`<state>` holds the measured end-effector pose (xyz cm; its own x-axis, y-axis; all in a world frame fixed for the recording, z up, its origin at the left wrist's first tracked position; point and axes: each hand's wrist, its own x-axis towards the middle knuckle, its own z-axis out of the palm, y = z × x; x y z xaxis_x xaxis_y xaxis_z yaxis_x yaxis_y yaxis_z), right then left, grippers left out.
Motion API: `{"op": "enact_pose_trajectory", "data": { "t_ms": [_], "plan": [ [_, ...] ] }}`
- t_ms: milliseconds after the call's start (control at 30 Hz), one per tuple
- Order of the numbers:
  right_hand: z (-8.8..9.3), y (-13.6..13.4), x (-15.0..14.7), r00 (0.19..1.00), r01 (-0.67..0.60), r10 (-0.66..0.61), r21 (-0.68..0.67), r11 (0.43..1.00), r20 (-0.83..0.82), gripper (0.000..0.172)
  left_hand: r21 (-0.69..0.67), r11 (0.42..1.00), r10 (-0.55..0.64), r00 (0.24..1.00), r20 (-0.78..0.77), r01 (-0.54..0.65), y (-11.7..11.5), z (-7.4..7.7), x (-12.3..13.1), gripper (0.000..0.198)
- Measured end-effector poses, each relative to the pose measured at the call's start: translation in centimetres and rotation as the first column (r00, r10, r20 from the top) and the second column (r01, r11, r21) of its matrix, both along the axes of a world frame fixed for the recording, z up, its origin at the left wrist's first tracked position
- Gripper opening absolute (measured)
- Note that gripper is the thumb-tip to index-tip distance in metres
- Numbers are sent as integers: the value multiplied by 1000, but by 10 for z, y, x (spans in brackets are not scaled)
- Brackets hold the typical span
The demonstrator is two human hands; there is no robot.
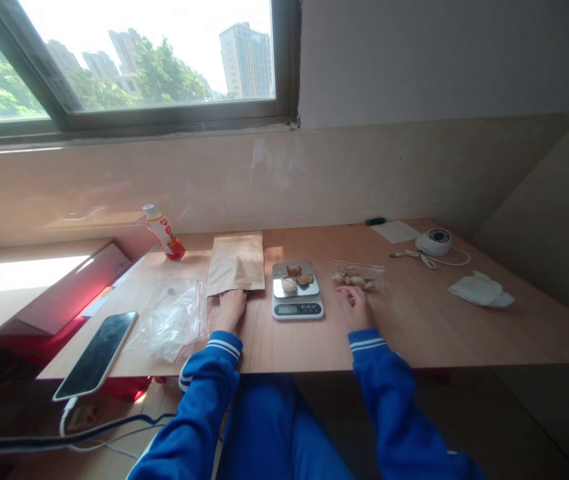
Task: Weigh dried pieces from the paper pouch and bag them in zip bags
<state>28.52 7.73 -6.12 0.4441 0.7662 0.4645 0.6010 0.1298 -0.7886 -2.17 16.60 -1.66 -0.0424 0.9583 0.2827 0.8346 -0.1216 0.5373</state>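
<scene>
- While the left hand [230, 310] touches the kraft paper bag [237, 265] at its lower edge, its grip is unclear
- right hand [353, 308] lies open between digital kitchen scale [297, 291] and zip bag [357, 275]

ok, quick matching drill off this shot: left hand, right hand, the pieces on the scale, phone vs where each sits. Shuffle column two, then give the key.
Column 1
1. left hand
2. right hand
3. nut-like pieces
4. smartphone

Column 2
A. on the digital kitchen scale
B. at the table's near left edge, beside the crumpled clear plastic bag
C. at the lower edge of the kraft paper bag
D. on the wooden table, just in front of the small clear bag

Pairs: 1-C, 2-D, 3-A, 4-B
</scene>
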Motion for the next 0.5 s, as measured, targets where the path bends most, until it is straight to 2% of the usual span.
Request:
{"op": "enact_pose_trajectory", "data": {
  "t_ms": [267,500],
  "plan": [
    [1,-1,0,1000,-5,5,-1,1000,8,37,-116,987,90,982,-165,-110,-20,0,-3,28],
    [7,-4,-6,1000,0,0,-2,1000,-13,37,-183,969,122,963,-241,-169,-22,27,-12,39]
  ]
}}
